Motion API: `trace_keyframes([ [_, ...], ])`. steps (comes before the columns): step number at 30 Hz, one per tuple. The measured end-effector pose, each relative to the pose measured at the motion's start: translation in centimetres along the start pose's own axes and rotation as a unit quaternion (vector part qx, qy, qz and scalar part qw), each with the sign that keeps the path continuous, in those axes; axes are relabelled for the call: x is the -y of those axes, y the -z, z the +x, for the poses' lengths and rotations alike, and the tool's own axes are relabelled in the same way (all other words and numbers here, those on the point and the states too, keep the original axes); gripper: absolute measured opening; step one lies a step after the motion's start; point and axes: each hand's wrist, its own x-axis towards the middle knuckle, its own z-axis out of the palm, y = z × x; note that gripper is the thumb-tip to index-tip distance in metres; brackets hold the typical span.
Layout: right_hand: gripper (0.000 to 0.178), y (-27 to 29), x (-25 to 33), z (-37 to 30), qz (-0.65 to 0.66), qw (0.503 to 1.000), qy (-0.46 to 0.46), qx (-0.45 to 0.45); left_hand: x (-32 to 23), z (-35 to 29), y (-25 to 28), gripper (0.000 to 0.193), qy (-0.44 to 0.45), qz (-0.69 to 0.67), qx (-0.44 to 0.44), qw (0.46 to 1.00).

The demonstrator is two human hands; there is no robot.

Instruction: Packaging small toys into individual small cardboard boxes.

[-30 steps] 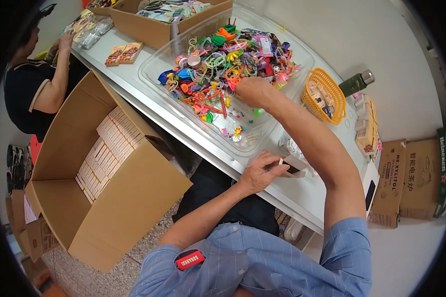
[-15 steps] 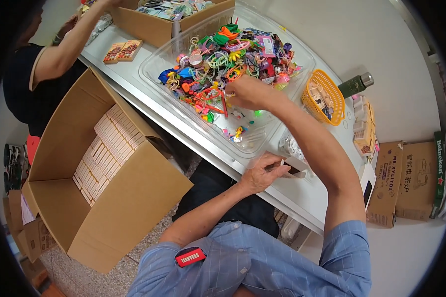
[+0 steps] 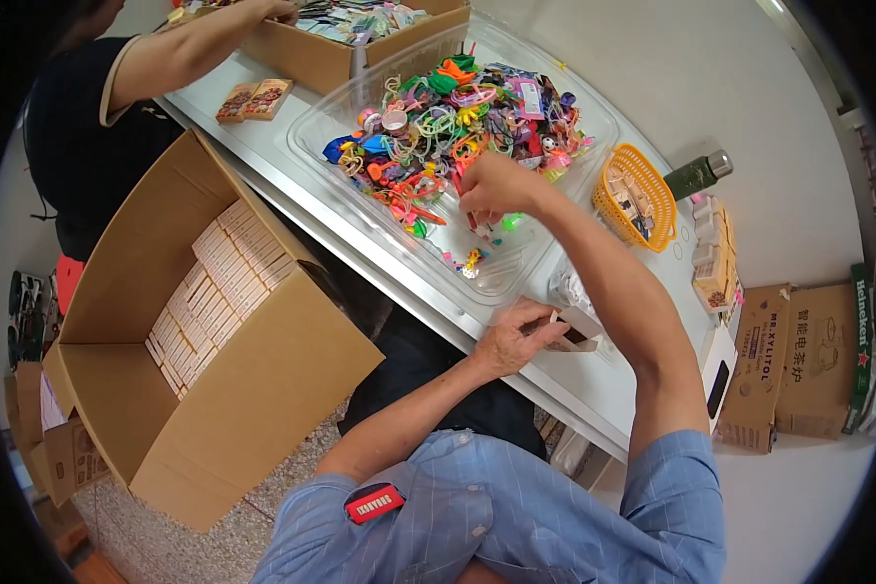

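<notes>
My left hand [image 3: 516, 339] is closed on a small open-topped carton [image 3: 579, 334] with a dark inside, near the front edge of the table. Over the front part of a clear plastic tray [image 3: 530, 265] is my right hand [image 3: 494, 185], its fingers bent down and pressed together. What they grip, if anything, is hidden; small red pieces show beside and below the fingertips. A heap of small colourful plastic toys [image 3: 438, 122] fills the back and left of the tray, and a few loose toys [image 3: 472, 261] lie at its front.
A large cardboard box [image 3: 263, 419] with rows of small cartons [image 3: 214, 297] stands at left. A yellow basket [image 3: 664, 234], green flask [image 3: 701, 172] and stacked small boxes [image 3: 715, 258] are at right. A co-worker's arm [image 3: 190, 54] reaches to a box of packets [image 3: 399, 47].
My right hand has drawn slightly right and down from the toy heap, toward the tray's sparser front. My left hand still holds the carton. The co-worker's arm has moved right.
</notes>
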Motion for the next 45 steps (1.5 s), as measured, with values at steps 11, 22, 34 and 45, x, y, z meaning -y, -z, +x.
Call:
trace_keyframes([
  [11,0.015,-1.8,-2.3,-23.1,0.216,0.939,-0.033,-0.265,0.0,0.5,0.3,0.023,0.011,-0.018,-0.016,1.0],
  [22,0.02,-7.9,-3.6,-26.5,0.142,0.949,-0.032,-0.279,-0.3,0.3,0.1,0.024,0.022,-0.016,0.001,1.0],
  [34,0.017,-11.0,-4.9,-25.8,0.088,0.88,0.073,-0.46,0.3,0.2,0.1,0.024,0.042,-0.037,0.002,0.998],
  [45,0.029,-15.4,-5.6,-25.8,0.662,0.666,-0.091,-0.332,0.0,0.1,0.7,0.026,0.095,-0.134,0.041,0.986],
])
